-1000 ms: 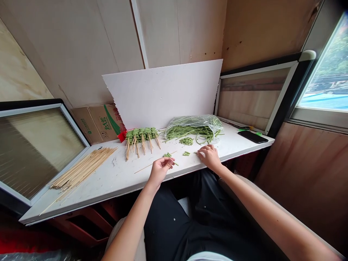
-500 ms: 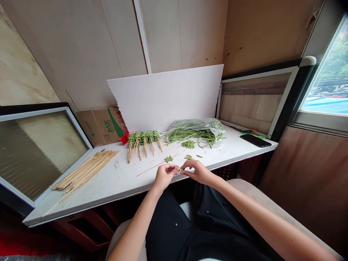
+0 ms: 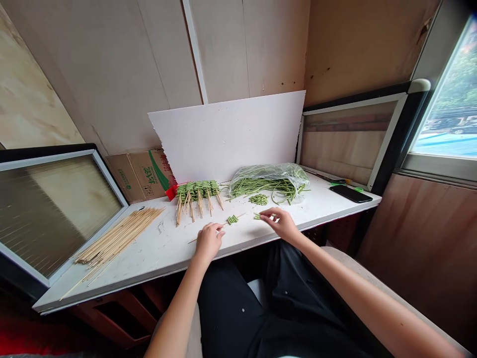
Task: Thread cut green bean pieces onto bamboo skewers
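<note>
My left hand (image 3: 209, 241) is closed around a thin bamboo skewer (image 3: 192, 241) lying low over the white table. Several short green bean pieces (image 3: 233, 219) sit side by side on the skewer, just beyond the fingertips. Farther right, my right hand (image 3: 280, 223) pinches at a few cut bean pieces (image 3: 257, 216), its fingertips partly covering them. A small heap of cut pieces (image 3: 258, 199) lies behind that hand. Finished-looking bean skewers (image 3: 197, 190) are stacked at the back, their stick ends toward me.
Long green beans (image 3: 257, 185) spill from a clear plastic bag at the back. Bare bamboo skewers (image 3: 122, 233) lie in a bundle at left. A black phone (image 3: 350, 194) rests at right. A white board (image 3: 227, 139) and a cardboard box (image 3: 139, 174) stand behind the table (image 3: 175, 253).
My hands, together over the table's front edge before, have moved apart. The left has gone left onto the skewer; the right has moved right and forward to the cut bean pieces.
</note>
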